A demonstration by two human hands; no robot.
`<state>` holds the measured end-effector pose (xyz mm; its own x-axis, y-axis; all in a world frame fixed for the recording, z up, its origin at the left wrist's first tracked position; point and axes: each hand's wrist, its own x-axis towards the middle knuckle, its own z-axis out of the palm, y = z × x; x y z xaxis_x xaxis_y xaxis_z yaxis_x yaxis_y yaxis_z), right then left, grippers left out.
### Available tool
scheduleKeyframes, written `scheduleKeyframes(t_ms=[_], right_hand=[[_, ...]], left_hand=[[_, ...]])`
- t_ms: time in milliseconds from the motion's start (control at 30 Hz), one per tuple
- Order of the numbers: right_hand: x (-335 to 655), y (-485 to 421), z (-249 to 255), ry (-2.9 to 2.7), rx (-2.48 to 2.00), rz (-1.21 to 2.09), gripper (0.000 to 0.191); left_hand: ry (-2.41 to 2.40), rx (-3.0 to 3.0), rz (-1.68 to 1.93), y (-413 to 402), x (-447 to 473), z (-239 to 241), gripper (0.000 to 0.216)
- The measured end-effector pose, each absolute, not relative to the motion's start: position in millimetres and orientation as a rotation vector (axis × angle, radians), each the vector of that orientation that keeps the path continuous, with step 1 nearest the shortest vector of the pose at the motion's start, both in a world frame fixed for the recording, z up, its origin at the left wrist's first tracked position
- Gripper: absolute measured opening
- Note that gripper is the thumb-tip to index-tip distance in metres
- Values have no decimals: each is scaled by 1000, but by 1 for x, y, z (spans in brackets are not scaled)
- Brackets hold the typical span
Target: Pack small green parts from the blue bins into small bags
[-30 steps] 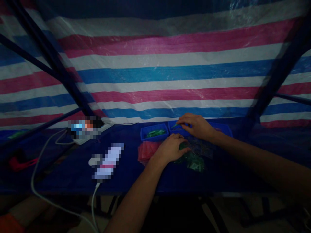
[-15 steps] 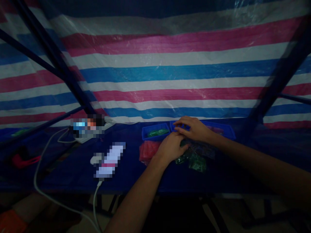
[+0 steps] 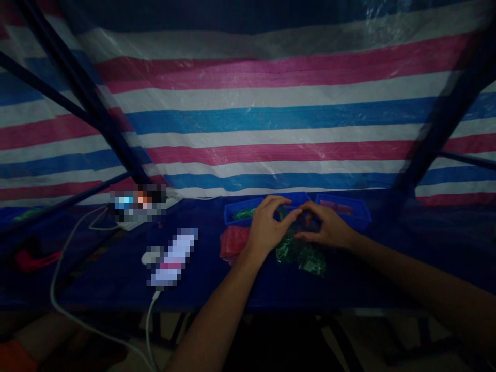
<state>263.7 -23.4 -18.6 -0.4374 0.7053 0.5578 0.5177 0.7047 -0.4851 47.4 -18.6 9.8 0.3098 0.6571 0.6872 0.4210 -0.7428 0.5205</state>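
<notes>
My left hand (image 3: 267, 227) and my right hand (image 3: 327, 226) meet fingertip to fingertip just above a heap of clear bags with green parts (image 3: 306, 254) on the dark blue table (image 3: 116, 274). Both hands pinch at something small between them, too dim to name. Behind the hands stand three small blue trays: one (image 3: 237, 211) with green pieces, one in the middle (image 3: 296, 199), and one (image 3: 343, 209) at the right with reddish pieces. A red bag (image 3: 232, 242) lies left of my left hand.
A blurred-out device (image 3: 172, 257) with a white cable (image 3: 62, 289) lies at the left, near a white power strip (image 3: 135, 204). A striped pink, blue and white tarp (image 3: 251, 119) hangs behind the table. Dark frame poles (image 3: 83, 93) cross at left and right.
My right hand drew back from the middle blue tray toward me. My left hand lifted off the green bags and its fingers now meet the right hand's fingers.
</notes>
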Motion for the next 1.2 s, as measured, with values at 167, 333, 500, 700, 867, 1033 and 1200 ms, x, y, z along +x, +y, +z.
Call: scheduleKeyframes(t_ms=[167,333,500,700,867,1033,1200], right_hand=[[247,-22,-29,-1978,-978,456,22],[255,-10,-33,-1644,-963,810,28],[259,-7,-26,-1457,-919,972,43],[255,-14,-20,-1330,-900,1086,52],[251,-15,-25,-1284,-859,1200,48],[250,-12,-27,-1238,-839,1331,32],[255,-10,-25,-1296,-968,1390,59]], left_hand=[[915,2272,1304,-21,51,8,28],[944,2188,1298,-14,51,-1,36],[909,2315,1204,-13,51,-7,54],[816,2614,1219,-21,52,-1,75],[780,2740,1272,-14,48,-3,48],[795,2733,1308,-12,47,-4,23],[916,2557,1342,-18,49,2,27]])
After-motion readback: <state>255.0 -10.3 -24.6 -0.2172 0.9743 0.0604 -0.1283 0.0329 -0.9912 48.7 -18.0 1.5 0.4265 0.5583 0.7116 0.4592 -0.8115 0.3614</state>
